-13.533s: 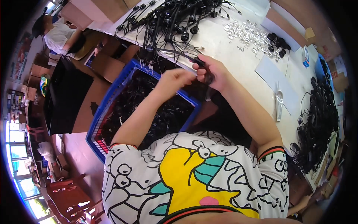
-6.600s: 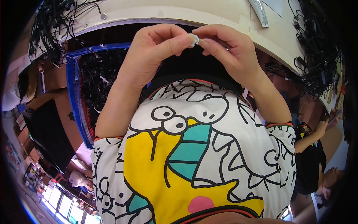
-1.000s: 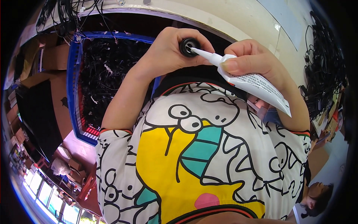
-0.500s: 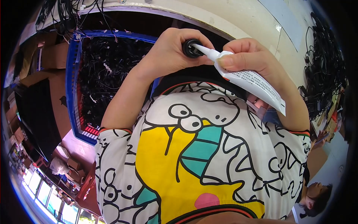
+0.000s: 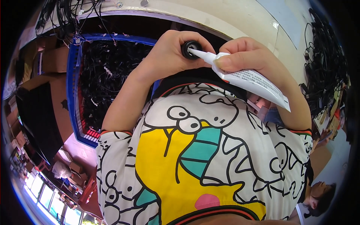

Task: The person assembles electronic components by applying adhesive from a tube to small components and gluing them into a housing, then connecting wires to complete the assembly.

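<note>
Head view: left hand (image 5: 168, 56) at 12 o'clock, fingers clamped round a small black round part (image 5: 190, 48). Right hand (image 5: 249, 60) at 1 o'clock pinches a white tube (image 5: 247, 78), nozzle tip touching the part. Blue crate (image 5: 72, 90) of black cables at 10 o'clock; white table (image 5: 240, 18) above.

small black round part (image 5: 191, 49): mostly hidden inside the left hand's (image 5: 170, 56) grip
white squeeze tube (image 5: 243, 77): middle covered by right hand (image 5: 249, 60)
</note>
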A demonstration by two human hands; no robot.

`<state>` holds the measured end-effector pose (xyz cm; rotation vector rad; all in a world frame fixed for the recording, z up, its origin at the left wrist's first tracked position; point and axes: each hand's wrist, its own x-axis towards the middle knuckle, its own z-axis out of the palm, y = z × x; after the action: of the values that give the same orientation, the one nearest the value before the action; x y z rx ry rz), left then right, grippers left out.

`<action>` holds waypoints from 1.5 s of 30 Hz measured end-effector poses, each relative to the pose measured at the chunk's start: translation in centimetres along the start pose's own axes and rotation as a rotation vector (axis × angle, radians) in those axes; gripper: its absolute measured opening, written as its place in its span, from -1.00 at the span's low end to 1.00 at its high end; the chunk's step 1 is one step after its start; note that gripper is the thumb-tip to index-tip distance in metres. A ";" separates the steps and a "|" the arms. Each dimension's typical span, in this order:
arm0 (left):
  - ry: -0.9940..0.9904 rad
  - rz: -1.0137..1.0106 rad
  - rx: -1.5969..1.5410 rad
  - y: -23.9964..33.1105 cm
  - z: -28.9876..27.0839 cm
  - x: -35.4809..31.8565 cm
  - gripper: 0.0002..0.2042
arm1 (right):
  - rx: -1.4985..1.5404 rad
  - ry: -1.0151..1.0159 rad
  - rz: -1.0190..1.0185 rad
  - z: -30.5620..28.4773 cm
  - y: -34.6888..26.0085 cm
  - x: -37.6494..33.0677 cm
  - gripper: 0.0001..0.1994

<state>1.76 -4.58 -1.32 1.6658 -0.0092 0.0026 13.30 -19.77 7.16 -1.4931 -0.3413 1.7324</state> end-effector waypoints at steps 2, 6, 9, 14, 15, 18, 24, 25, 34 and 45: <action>-0.010 -0.001 -0.020 0.1 0.1 0.0 -0.76 | -0.013 -0.007 0.027 -0.4 0.0 0.1 -0.80; -0.030 -0.022 -0.048 0.7 0.3 0.1 -0.76 | 0.044 -0.097 -0.007 -1.7 1.0 0.4 -0.80; 0.004 -0.059 -0.035 0.8 0.4 0.6 -0.75 | 0.096 -0.089 -0.077 -2.1 1.6 0.5 -0.81; 0.068 0.043 -0.094 0.9 0.7 1.1 -0.70 | -0.033 -0.105 -0.226 -2.8 2.9 0.5 -0.83; 0.074 0.031 -0.102 1.1 0.9 1.5 -0.69 | -0.085 -0.054 -0.270 -2.6 3.0 0.3 -0.87; 0.121 -0.063 0.029 2.2 1.3 2.0 -0.69 | -0.290 0.078 -0.525 -2.9 3.6 0.5 -0.92; -0.020 -0.149 -0.441 2.0 0.6 1.3 -0.65 | -0.265 0.496 -0.680 -8.5 2.3 -0.8 -0.86; -0.042 -0.179 -0.418 1.9 0.4 1.2 -0.60 | -0.298 0.631 -0.620 -9.9 2.1 -1.1 -0.83; -0.006 -0.024 -0.463 2.6 0.4 0.3 -0.58 | -0.912 0.995 -0.352 -12.8 1.0 -0.6 -0.74; 0.121 0.298 -0.699 2.0 0.3 -0.5 -0.58 | -0.606 0.101 -0.389 -0.6 9.8 9.6 -0.37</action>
<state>1.28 -5.03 0.60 0.9517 -0.1500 0.2945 10.24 -19.32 -6.21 -1.7708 -1.0989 1.2895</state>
